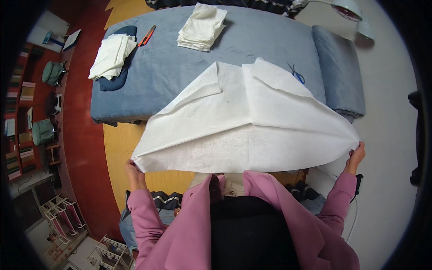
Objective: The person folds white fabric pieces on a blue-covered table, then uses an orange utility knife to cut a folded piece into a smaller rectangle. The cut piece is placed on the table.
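Note:
A large white cloth-like sheet (243,135) is stretched between my two hands, its far part lying over the near edge of a blue-covered bed (162,67). My left hand (133,170) pinches its left corner, and my right hand (356,156) grips the right corner. Folds run across the sheet, and part of its far edge is turned over. On the bed, beyond the sheet, lies a stack of folded white cloths (201,28). Another white pile (111,56) rests on a dark blue pad (118,82) at the left.
A red-and-black utility knife (147,36) lies between the piles. Blue-handled scissors (296,74) lie near the sheet's right side, close to a blue pillow (338,72). A white lamp (347,9) overhangs the far right. Bookshelves (20,117) stand at the left.

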Demonstrator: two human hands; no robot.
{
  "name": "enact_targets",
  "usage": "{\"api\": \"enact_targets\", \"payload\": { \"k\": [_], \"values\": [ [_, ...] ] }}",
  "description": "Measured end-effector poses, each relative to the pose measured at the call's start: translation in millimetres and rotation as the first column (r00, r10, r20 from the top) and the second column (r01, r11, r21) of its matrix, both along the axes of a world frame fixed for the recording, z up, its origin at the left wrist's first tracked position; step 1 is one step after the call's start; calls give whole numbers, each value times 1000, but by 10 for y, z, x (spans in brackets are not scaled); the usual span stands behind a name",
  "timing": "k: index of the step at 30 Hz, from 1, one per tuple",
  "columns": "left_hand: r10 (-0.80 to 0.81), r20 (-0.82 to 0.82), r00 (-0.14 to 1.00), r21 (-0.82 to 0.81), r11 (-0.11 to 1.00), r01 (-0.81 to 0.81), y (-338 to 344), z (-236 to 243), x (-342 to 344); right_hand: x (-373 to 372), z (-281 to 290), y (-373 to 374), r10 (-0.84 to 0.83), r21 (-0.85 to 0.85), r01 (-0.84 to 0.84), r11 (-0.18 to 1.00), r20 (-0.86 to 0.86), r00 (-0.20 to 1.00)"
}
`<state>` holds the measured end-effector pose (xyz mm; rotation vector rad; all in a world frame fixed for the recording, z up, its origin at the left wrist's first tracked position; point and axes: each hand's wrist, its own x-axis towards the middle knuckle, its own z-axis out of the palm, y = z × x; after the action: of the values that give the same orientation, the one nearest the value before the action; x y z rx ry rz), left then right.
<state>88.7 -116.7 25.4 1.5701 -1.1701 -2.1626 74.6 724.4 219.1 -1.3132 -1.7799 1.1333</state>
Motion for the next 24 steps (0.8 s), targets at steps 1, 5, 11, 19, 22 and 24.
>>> {"api": "enact_targets", "payload": {
  "k": [1,5,11,19,22,24],
  "values": [
    [16,23,1000,-42,999,-15,-76,-8,15,98,-26,81,-38,-4,38,999,13,999],
    [-27,-2,1000,-79,996,27,-266,-141,199,594,-228,294,-131,-7,132,991,64,989],
    [-84,287,954,-134,983,126,-555,-363,665,1332,-624,322,-245,52,239,970,166,955],
    [-124,703,700,-206,907,367,-808,-514,1639,2550,-1442,699,-119,355,-248,901,753,647],
    [-221,806,549,-92,869,485,-844,-422,1995,2954,-1618,795,-27,232,-333,914,853,521],
    [-309,847,432,-20,795,607,-895,-370,2214,3135,-1773,823,-1,216,-373,902,866,500]
  ]
}}
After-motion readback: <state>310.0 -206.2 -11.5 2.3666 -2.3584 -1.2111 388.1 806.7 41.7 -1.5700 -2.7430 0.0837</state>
